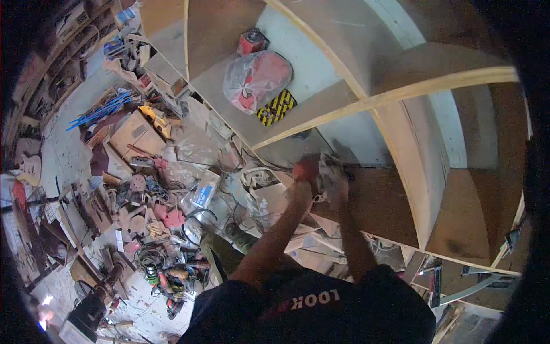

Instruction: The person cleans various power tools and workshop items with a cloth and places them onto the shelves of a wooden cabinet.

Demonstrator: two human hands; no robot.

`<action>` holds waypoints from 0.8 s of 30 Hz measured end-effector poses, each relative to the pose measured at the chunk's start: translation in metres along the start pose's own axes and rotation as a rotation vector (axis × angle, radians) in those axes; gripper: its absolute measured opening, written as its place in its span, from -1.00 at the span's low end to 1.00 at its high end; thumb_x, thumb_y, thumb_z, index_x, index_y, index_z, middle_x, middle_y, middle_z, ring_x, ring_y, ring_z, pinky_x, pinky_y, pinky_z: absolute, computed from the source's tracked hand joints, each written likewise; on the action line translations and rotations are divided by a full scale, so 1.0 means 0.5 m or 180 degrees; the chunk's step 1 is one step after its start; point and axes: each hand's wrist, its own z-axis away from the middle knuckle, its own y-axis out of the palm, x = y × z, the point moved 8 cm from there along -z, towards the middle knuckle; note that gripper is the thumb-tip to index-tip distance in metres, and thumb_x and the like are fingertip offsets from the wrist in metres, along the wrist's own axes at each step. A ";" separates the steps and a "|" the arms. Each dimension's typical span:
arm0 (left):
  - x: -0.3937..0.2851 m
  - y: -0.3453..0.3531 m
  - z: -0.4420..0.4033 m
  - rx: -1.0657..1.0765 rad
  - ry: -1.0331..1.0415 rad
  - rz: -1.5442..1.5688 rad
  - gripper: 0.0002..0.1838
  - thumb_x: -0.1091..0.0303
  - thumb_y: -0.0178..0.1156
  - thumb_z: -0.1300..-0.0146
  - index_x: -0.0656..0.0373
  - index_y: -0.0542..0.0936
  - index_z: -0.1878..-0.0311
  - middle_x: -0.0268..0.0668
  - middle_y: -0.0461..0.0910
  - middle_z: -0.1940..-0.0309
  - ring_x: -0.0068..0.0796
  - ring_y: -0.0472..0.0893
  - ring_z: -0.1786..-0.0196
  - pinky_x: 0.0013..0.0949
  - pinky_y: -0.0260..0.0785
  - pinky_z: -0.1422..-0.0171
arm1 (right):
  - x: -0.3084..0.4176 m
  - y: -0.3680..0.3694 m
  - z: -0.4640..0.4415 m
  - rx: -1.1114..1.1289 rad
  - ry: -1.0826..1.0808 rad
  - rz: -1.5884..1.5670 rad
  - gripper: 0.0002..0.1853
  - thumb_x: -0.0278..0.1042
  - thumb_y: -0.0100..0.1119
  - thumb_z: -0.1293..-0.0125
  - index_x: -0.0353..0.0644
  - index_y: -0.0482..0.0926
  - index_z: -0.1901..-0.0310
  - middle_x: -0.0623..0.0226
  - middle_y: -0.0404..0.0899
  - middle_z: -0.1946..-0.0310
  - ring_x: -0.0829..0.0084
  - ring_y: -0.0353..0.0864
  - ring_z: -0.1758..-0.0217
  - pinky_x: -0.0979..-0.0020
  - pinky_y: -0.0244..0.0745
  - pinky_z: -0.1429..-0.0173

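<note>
My left hand (303, 190) is closed around a red object (306, 167), blurred and of a kind I cannot make out. Close beside it, my right hand (337, 184) is smeared by motion near a greyish, blurred thing (325, 163); its fingers do not show clearly. Both hands are over the lower compartment of a wooden shelf frame (366, 104). In the compartment beyond them lie a clear plastic bag with red contents (258, 77), a small red box (252, 41) and a yellow-and-black striped piece (277, 108).
Tools and scraps crowd the floor at left, with a yellow tool (154, 120), blue rods (103, 109), a white-and-blue box (205, 189) and several power tools (172, 281). Wooden dividers (409, 172) rise right of my hands. Clamps (436, 284) sit at lower right.
</note>
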 end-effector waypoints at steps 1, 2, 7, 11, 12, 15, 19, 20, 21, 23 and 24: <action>-0.014 -0.037 0.008 0.0053 0.0028 -0.0068 -0.77 0.26 0.21 -0.13 0.22 0.62 0.24 -0.03 0.67 0.43 -0.05 0.71 0.31 0.00 0.54 0.23 | 0.025 -0.017 0.049 -0.0340 -0.0368 0.0449 -0.52 -0.14 0.10 -0.30 -0.11 0.41 -0.22 0.04 0.40 -0.23 0.00 0.32 -0.33 0.19 0.24 -0.37; -0.017 -0.037 0.007 0.0059 0.0055 -0.0071 -0.77 0.26 0.21 -0.13 0.22 0.62 0.24 -0.03 0.67 0.43 -0.05 0.71 0.31 0.00 0.54 0.23 | 0.051 -0.034 0.101 -0.0737 -0.0683 0.0932 -0.52 -0.16 0.05 -0.35 -0.09 0.37 -0.27 0.09 0.36 -0.29 0.04 0.26 -0.39 0.25 0.19 -0.42; -0.024 -0.083 0.029 0.0089 0.0044 0.0206 -0.72 0.20 0.25 -0.12 0.22 0.64 0.21 -0.04 0.68 0.38 -0.02 0.70 0.26 -0.03 0.52 0.21 | -0.197 0.041 0.140 -0.0725 0.0974 0.0835 -0.49 -0.14 0.01 -0.40 -0.23 0.31 -0.28 -0.02 0.30 -0.29 0.01 0.26 -0.37 0.02 0.19 -0.36; -0.032 -0.012 -0.009 0.0375 0.0082 0.0139 -0.72 0.20 0.31 -0.07 0.17 0.65 0.22 -0.05 0.66 0.28 -0.03 0.68 0.16 -0.01 0.51 0.09 | -0.161 -0.030 0.024 -0.0860 0.1328 0.0833 -0.42 -0.19 0.09 -0.34 -0.35 0.25 -0.28 -0.10 0.29 -0.25 -0.09 0.19 -0.36 -0.03 0.01 -0.46; -0.038 -0.021 -0.013 -0.0087 0.0233 0.0513 -0.69 0.19 0.30 -0.08 0.16 0.62 0.16 -0.05 0.65 0.24 -0.03 0.67 0.14 -0.01 0.51 0.07 | -0.164 -0.025 0.030 -0.0891 0.1341 0.0851 -0.42 -0.19 0.09 -0.34 -0.35 0.25 -0.28 -0.10 0.29 -0.25 -0.09 0.19 -0.36 -0.03 0.01 -0.46; -0.057 -0.027 -0.024 -0.0900 0.0752 0.0527 -0.61 0.19 0.30 -0.08 0.15 0.57 0.04 -0.04 0.63 0.16 -0.02 0.65 0.08 -0.02 0.50 0.02 | -0.179 0.014 0.093 -0.1667 0.1626 0.0112 -0.40 -0.18 0.13 -0.31 -0.38 0.23 -0.26 -0.15 0.30 -0.20 -0.09 0.20 -0.32 -0.01 -0.02 -0.46; 0.029 0.096 -0.082 0.0123 0.0412 0.0325 -0.58 0.20 0.29 -0.10 0.17 0.55 -0.01 -0.05 0.63 0.15 -0.02 0.64 0.06 -0.03 0.49 0.01 | -0.089 0.039 0.215 -0.2818 0.1563 0.0473 -0.37 0.01 0.16 -0.32 -0.42 0.28 -0.15 -0.19 0.37 -0.02 -0.13 0.37 -0.08 -0.07 0.24 -0.21; 0.039 0.119 -0.082 0.0575 0.0184 0.0339 -0.59 0.21 0.28 -0.10 0.17 0.55 -0.01 -0.06 0.63 0.16 -0.02 0.64 0.07 -0.03 0.49 0.02 | -0.105 0.047 0.233 -0.2979 0.1819 -0.0413 -0.33 0.04 0.16 -0.33 -0.43 0.25 -0.17 -0.18 0.37 -0.05 -0.10 0.38 -0.09 -0.11 0.24 -0.21; 0.021 0.084 -0.062 0.0302 0.0274 -0.0144 -0.59 0.22 0.28 -0.10 0.18 0.55 0.00 -0.04 0.63 0.17 -0.02 0.65 0.07 -0.04 0.49 0.02 | -0.207 0.105 0.267 -0.3050 0.1918 -0.0775 -0.31 0.07 0.19 -0.31 -0.44 0.27 -0.16 -0.16 0.36 -0.08 -0.06 0.39 -0.12 -0.11 0.26 -0.22; -0.004 0.035 -0.031 0.0048 0.0398 -0.0640 -0.60 0.22 0.28 -0.10 0.19 0.56 0.00 -0.03 0.63 0.19 -0.02 0.65 0.08 -0.05 0.49 0.02 | -0.191 0.121 0.271 -0.2247 0.2374 -0.1442 -0.33 0.04 0.16 -0.32 -0.43 0.27 -0.17 -0.15 0.36 -0.09 -0.05 0.38 -0.12 -0.07 0.25 -0.24; -0.007 0.013 -0.027 0.0118 0.0384 -0.0350 -0.49 0.20 0.39 0.04 0.19 0.52 0.01 -0.07 0.64 0.28 -0.04 0.65 0.17 -0.06 0.50 0.06 | -0.187 0.137 0.276 -0.1764 0.2504 -0.1921 -0.34 0.02 0.15 -0.33 -0.43 0.26 -0.17 -0.14 0.36 -0.09 -0.04 0.38 -0.13 -0.05 0.25 -0.24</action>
